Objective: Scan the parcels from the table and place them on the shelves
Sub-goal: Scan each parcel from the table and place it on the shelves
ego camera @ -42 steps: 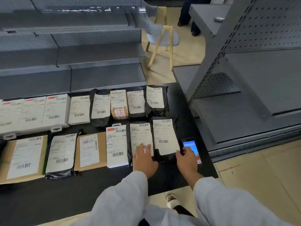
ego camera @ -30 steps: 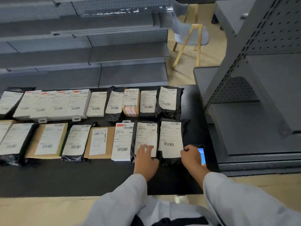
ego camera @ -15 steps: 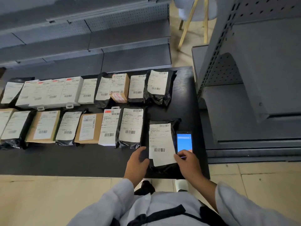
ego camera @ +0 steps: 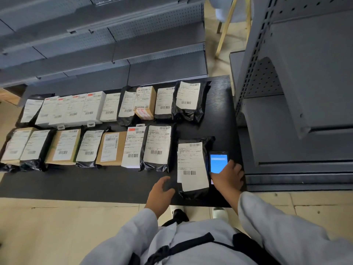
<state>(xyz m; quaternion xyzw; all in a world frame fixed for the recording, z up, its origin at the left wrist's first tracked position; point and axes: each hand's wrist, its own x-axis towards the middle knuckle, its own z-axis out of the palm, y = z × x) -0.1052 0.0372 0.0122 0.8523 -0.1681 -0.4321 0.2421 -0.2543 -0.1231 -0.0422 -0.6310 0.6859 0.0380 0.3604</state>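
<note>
Scan step underway, I judge: right hand (ego camera: pixel 227 176) grips phone (ego camera: pixel 218 163) beside black parcel (ego camera: pixel 193 167), left hand (ego camera: pixel 161 192) fingers loose & empty nearby; next needs phone over parcel's barcode.

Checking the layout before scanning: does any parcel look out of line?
Yes. One black parcel lies apart from the front row, nearer the table edge, with a gap beside it. It sits between the left hand and the phone under the right hand.
</note>
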